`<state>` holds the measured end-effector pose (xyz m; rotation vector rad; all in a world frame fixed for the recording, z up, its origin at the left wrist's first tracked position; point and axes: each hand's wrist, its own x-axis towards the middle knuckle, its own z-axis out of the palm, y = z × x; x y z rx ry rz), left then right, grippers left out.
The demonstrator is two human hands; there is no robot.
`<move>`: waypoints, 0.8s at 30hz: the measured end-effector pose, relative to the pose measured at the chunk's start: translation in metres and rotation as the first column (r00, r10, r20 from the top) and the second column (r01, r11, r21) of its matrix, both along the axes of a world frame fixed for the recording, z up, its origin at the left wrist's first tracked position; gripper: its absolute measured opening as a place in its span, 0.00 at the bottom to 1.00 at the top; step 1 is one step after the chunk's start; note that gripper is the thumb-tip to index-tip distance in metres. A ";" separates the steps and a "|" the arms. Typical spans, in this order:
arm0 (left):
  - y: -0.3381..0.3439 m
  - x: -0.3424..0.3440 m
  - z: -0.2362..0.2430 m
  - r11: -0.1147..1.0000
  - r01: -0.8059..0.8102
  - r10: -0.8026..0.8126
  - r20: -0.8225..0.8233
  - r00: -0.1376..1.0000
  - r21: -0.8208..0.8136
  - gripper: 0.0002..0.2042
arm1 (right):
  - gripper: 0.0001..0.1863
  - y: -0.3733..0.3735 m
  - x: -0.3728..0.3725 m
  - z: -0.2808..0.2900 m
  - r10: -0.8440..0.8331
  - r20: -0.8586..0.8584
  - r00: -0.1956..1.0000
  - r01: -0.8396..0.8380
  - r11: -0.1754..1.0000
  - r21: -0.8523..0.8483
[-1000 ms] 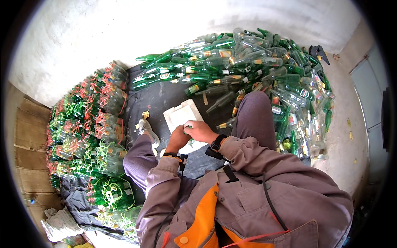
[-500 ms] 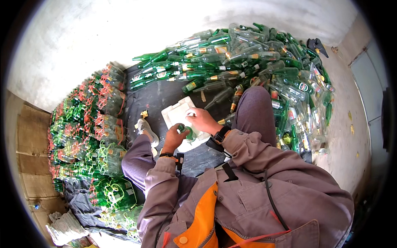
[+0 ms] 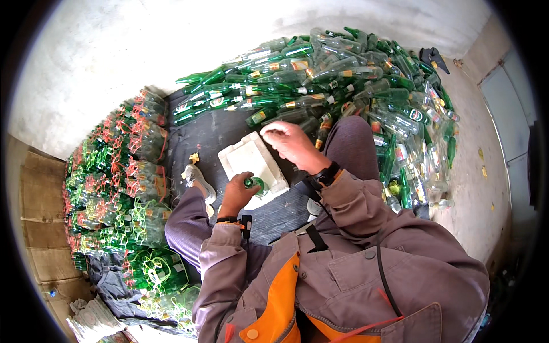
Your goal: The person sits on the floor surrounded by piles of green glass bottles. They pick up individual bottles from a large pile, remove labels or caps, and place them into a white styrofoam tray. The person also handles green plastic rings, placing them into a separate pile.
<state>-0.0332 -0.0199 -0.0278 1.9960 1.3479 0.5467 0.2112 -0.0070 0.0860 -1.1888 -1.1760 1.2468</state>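
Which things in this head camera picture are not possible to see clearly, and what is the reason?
- Green bottle: only its top shows; the left hand wraps the rest.
- Right hand: seen from behind, so whether the fingers pinch anything is hidden.
- White foam tray: the near end is covered by both hands.
- Bottle pile: labels too small, bent by the fisheye rim.
- Netted bottle bundles: the count is unclear.

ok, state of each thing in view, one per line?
left hand: closed around green bottle
green bottle: upright, on the foam block
foam block: flat on the dark mat
right hand: raised, fingers curled, contents unclear
loose bottles: heaped, lying down
netted bottles: bundled, stacked
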 end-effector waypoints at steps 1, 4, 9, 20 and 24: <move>0.001 -0.001 0.003 1.000 0.006 -0.006 -0.025 1.000 0.014 0.20 | 0.10 -0.001 0.007 0.005 -0.022 -0.057 0.998 0.021 0.999 -0.028; 0.005 -0.001 0.012 0.998 0.047 -0.044 -0.075 0.996 0.036 0.17 | 0.10 -0.012 0.041 0.050 -0.168 -0.212 0.963 0.185 0.981 0.063; 0.008 0.000 0.021 0.993 0.118 -0.116 -0.079 0.990 0.021 0.15 | 0.09 -0.037 0.139 0.086 -0.493 -0.226 0.840 0.538 0.810 0.232; 0.011 -0.002 0.023 0.992 0.126 -0.125 -0.056 0.991 0.022 0.15 | 0.12 -0.197 0.377 -0.128 -0.870 0.370 0.325 0.925 0.374 0.067; 0.017 0.010 0.019 0.987 0.160 -0.159 -0.073 0.985 0.016 0.16 | 0.10 -0.334 0.418 -0.293 -0.439 0.891 0.118 0.870 0.478 0.121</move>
